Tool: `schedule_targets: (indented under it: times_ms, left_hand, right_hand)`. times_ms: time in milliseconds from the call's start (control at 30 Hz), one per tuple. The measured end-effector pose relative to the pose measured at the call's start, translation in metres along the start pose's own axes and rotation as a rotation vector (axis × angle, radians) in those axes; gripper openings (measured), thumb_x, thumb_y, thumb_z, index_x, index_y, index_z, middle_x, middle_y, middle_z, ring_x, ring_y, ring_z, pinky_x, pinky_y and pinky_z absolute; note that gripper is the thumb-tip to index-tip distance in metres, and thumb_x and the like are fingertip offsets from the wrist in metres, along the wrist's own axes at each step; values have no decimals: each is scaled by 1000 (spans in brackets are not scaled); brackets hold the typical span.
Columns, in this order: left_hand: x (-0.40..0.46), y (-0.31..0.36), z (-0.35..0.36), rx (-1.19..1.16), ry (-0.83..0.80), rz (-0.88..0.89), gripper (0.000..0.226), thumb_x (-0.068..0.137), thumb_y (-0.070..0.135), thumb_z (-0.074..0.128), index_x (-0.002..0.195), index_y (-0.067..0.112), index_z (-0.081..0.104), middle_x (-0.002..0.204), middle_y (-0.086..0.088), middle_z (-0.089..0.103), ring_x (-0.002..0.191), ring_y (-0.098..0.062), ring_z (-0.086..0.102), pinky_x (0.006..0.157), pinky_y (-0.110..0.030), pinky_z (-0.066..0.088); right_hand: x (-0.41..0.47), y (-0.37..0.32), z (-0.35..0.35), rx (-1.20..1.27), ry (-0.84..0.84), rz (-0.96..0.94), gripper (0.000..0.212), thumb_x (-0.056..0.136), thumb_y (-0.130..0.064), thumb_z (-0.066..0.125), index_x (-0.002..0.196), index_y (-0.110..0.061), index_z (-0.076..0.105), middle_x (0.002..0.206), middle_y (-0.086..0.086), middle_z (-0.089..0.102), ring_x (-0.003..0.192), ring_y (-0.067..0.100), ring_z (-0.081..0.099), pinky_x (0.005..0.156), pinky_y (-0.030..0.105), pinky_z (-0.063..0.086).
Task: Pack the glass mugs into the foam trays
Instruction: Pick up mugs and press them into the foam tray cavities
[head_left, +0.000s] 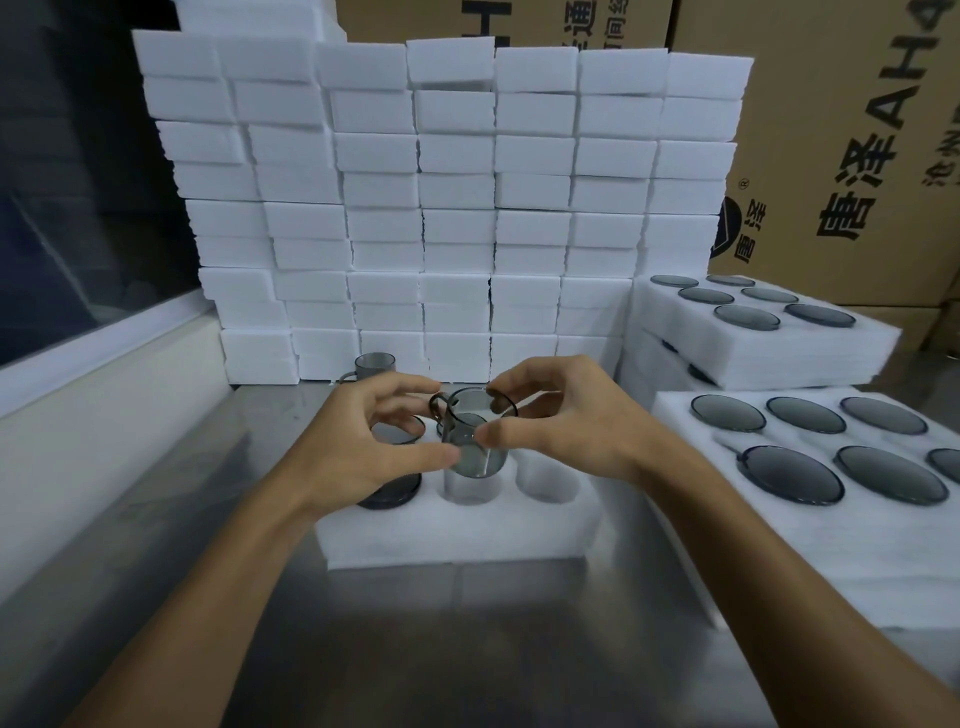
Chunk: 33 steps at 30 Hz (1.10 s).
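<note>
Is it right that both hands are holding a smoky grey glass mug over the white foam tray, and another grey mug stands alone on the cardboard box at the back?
Nearly. The head view shows the other smoky grey glass mug standing on the steel table, not on a cardboard box. Both the left hand and right hand do hold the smoky grey glass mug over the white foam tray.

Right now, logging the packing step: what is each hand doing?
Left hand: fingers curled, touching the smoky grey glass mug.
Right hand: pinching the same mug's rim.

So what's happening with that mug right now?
Both hands, left and right, hold smoky glass mug. Tilted above foam tray's empty middle hole. Nothing blocking.
</note>
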<state>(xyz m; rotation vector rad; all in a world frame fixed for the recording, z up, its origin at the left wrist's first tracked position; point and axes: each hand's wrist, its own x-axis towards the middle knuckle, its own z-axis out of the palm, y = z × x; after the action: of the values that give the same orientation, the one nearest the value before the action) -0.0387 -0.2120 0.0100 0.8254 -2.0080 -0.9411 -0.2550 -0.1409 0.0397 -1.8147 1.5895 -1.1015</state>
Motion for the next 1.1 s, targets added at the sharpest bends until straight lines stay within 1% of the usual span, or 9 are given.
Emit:
schedule_targets:
  times_ms: [67,167,333,467,667,800,900,1033,1100]
  left_hand:
    - [-1,-4,-2,-2,-22,-22,66,52,44,93,111,32,66,101,13,74,94,-9,67,77,-23,49]
    - [-1,-6,1,47,-42,-43,67,45,52,92,105,33,67,97,16,74,91,-3,66,75,-19,47]
    - [-1,-12,2,73,-38,-45,61,42,51,90,97,33,69,92,17,74,86,-2,66,65,-8,47]
    - [0,-13,2,83,-52,-44,64,40,54,87,97,33,69,93,18,73,87,0,66,67,-7,46]
    - [0,-15,3,120,-102,-68,71,42,53,86,106,29,70,96,20,73,93,5,65,67,-6,44]
    - [0,-16,3,196,-70,-62,56,55,35,93,106,34,69,92,29,68,86,5,61,62,-4,40]
    - [0,-17,3,220,-63,-53,48,59,28,93,100,38,70,93,24,69,89,1,61,63,-4,40]
    - [-2,-14,5,233,-71,-58,58,50,48,86,105,35,71,98,17,68,89,6,60,64,-4,40]
    - [-2,-13,5,220,-65,-80,54,57,46,87,107,31,72,96,15,65,78,10,60,62,-4,40]
  right_hand:
    - [0,2,2,3,-16,22,49,52,-50,82,94,-27,71,92,-10,73,74,3,70,70,22,52]
    - [1,4,4,-45,-40,46,52,50,-55,80,95,-29,72,92,-12,73,78,5,70,76,25,55]
    - [1,5,10,-110,-65,43,36,61,-46,86,90,-31,72,87,-20,71,75,1,67,73,24,54]
    - [1,6,11,-127,-78,40,32,64,-44,87,90,-31,72,88,-19,71,76,3,68,74,23,55]
    - [1,7,12,-229,-85,51,46,63,-53,87,98,-29,69,91,-15,68,81,5,66,71,22,55]
    - [1,6,13,-251,-90,54,48,61,-57,86,97,-29,69,89,-14,68,82,6,65,73,25,57]
    - [1,6,14,-259,-87,59,47,60,-58,86,93,-30,70,89,-12,69,82,8,65,76,31,59]
    - [0,7,13,-285,-89,66,44,56,-59,87,83,-29,71,82,-11,69,76,7,64,74,32,58]
    - [-1,7,12,-302,-97,77,47,52,-62,86,81,-29,71,79,-11,69,75,8,65,73,33,58]
